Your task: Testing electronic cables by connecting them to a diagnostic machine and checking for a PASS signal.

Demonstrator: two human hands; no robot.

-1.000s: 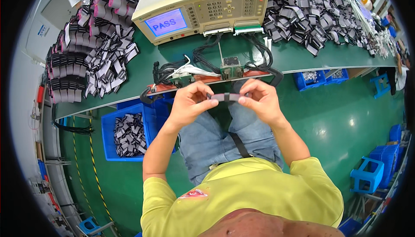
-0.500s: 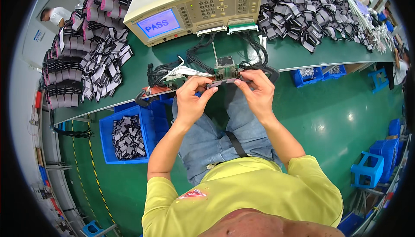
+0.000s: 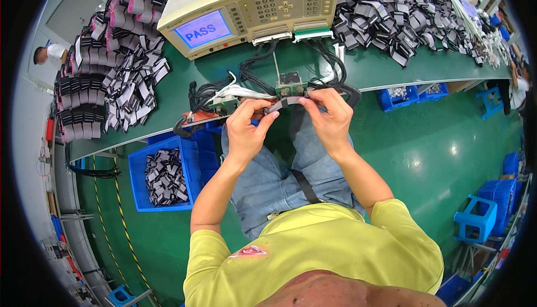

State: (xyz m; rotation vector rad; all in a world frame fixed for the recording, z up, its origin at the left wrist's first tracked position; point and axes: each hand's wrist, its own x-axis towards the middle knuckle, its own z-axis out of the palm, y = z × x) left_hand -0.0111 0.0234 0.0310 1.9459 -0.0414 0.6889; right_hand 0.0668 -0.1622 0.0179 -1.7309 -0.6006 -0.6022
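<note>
Your left hand [image 3: 246,130] and right hand [image 3: 327,118] each pinch one end of a short grey flat ribbon cable [image 3: 285,102], fingers closed on it, just over the near edge of the green desk [image 3: 380,66]. Touching it are small green circuit-board fixtures [image 3: 291,87], wired by black cables [image 3: 254,72] to the beige tester with a blue screen [image 3: 251,7] farther back.

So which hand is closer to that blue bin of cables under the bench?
Left. The left hand is just right of the blue bin; the right hand is farther right, beyond the left.
</note>
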